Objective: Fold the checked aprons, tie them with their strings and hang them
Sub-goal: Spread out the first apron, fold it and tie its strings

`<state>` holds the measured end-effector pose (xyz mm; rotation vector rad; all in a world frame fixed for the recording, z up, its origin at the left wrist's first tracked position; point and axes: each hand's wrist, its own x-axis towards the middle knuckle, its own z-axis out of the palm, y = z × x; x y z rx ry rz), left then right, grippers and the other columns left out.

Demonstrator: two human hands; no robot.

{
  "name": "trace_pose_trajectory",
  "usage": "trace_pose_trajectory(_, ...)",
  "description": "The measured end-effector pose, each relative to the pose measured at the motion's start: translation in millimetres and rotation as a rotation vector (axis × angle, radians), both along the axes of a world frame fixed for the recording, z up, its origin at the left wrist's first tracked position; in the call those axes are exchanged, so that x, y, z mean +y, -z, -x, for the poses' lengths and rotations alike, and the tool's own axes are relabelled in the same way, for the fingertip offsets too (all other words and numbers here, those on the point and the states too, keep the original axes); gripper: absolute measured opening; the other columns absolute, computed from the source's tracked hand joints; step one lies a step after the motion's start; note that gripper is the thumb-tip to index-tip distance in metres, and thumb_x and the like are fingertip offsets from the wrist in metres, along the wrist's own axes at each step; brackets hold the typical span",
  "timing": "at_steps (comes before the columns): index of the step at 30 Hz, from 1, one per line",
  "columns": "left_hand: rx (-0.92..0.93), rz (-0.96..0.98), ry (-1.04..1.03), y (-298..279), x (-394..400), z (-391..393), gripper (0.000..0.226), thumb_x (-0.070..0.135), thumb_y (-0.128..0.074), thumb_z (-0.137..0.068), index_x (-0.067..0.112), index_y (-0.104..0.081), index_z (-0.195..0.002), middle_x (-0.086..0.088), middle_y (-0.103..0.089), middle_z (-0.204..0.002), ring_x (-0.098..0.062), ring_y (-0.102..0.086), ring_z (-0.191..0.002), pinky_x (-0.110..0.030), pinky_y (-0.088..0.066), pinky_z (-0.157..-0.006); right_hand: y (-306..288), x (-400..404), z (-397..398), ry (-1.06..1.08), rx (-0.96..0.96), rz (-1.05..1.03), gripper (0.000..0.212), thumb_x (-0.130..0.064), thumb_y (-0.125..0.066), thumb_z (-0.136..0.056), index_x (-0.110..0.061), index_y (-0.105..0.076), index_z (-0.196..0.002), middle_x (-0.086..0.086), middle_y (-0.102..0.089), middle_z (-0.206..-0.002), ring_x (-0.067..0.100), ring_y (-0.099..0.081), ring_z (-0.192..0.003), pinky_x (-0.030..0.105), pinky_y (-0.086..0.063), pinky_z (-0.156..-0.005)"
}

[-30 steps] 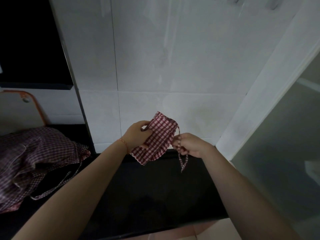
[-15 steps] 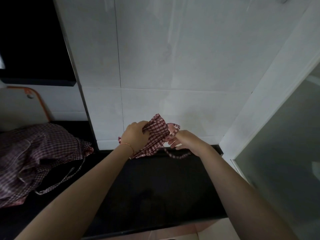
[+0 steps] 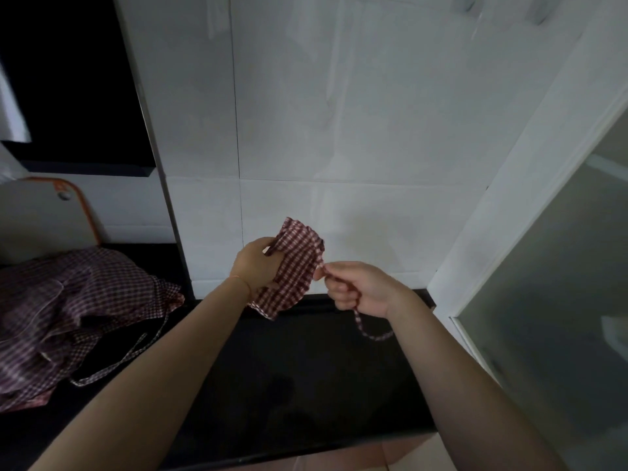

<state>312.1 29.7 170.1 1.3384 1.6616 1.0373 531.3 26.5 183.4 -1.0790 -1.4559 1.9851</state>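
Note:
A small folded red-and-white checked apron (image 3: 296,266) is held in the air above the black counter. My left hand (image 3: 255,266) grips its left side. To its right, my right hand (image 3: 356,287) pinches the apron's string (image 3: 368,329) close to the bundle, and the loose end hangs below my fist. Several more checked aprons (image 3: 68,311) lie crumpled in a heap on the counter at the left, with a string trailing out of the pile.
The black counter (image 3: 272,385) runs under my arms, backed by a white tiled wall (image 3: 339,130). Two hooks (image 3: 540,13) show at the top right of the wall. A frosted glass door (image 3: 560,300) stands at the right. An orange-rimmed board (image 3: 44,215) leans at the left.
My right hand has drawn away to the right with the string, pulling it taut from the bundle. The left hand keeps its grip on the folded apron.

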Motion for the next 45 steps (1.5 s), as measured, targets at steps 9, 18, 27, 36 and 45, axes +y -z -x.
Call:
trace_pose_trajectory(9,-0.117,0.177,0.495,-37,-10,18,0.032,0.02,-0.056,-0.099,0.021,-0.059,-0.131,0.002,-0.062,-0.126,-0.019,-0.06,-0.114,-0.028,-0.058,-0.069,12,0,-22,-0.102,-0.316,0.092,0.04,-0.03,-0.05,-0.103,-0.017,-0.047,-0.064,-0.002,-0.031,-0.057,0.009,-0.022,-0.047,0.023,-0.019,-0.047)
trace_pose_trajectory(18,0.245,0.315,0.886,-45,-24,0,0.04,0.018,-0.058,-0.097,0.02,-0.056,-0.137,-0.001,-0.07,-0.116,-0.02,-0.07,-0.098,-0.03,-0.059,-0.068,-10,12,-9,-0.033,-0.662,-0.01,0.028,-0.003,-0.042,-0.094,0.007,-0.066,-0.104,0.022,-0.07,-0.093,0.034,-0.066,-0.081,0.032,-0.047,-0.066)
trace_pose_trajectory(27,0.499,0.273,0.787,-34,-28,-14,0.042,0.015,-0.06,-0.094,0.023,-0.058,-0.136,0.003,-0.055,-0.108,-0.026,-0.066,-0.095,-0.035,-0.062,-0.071,-22,20,1,-0.053,-0.706,-0.075,0.028,-0.023,-0.062,-0.096,0.004,-0.065,-0.103,-0.002,-0.038,-0.057,0.008,-0.025,-0.045,0.02,-0.019,-0.041)
trace_pose_trajectory(36,1.008,0.005,0.55,4,-33,-33,0.03,0.022,-0.044,-0.096,0.022,-0.063,-0.119,-0.005,-0.057,-0.101,-0.025,-0.056,-0.099,-0.036,-0.05,-0.083,-14,4,31,-0.076,-0.905,-0.43,0.026,-0.027,-0.073,-0.087,-0.009,-0.074,-0.106,0.005,-0.07,-0.096,0.014,-0.058,-0.072,0.022,-0.041,-0.053)
trace_pose_trajectory(45,0.663,0.118,0.423,11,-25,-25,0.044,0.015,-0.039,-0.098,0.028,-0.045,-0.139,-0.008,-0.066,-0.111,-0.025,-0.066,-0.088,-0.037,-0.057,-0.079,-13,-7,49,0.163,-0.77,-0.646,0.028,-0.023,-0.062,-0.095,0.003,-0.071,-0.091,0.018,-0.071,-0.092,0.029,-0.067,-0.083,0.039,-0.055,-0.078)
